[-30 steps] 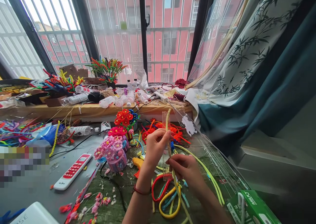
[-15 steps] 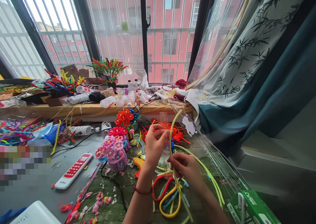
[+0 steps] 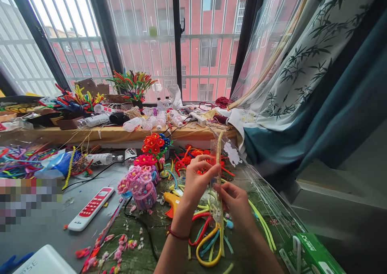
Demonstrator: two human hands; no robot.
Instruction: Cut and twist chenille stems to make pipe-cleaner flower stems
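With the yellow strip (image 3: 219, 159) laid along the clear ruler (image 3: 213, 201) over the bench (image 3: 160, 229), pinched by my left hand (image 3: 199, 181) and, just below, my right hand (image 3: 236, 203), I seem only at lining-up, all flower-shaping yet undone.

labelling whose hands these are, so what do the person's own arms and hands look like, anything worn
The left hand and right hand are ungloved. A thin, dark red cord bracelet circles the left wrist; none shows on the right. No sleeve shows on either arm.
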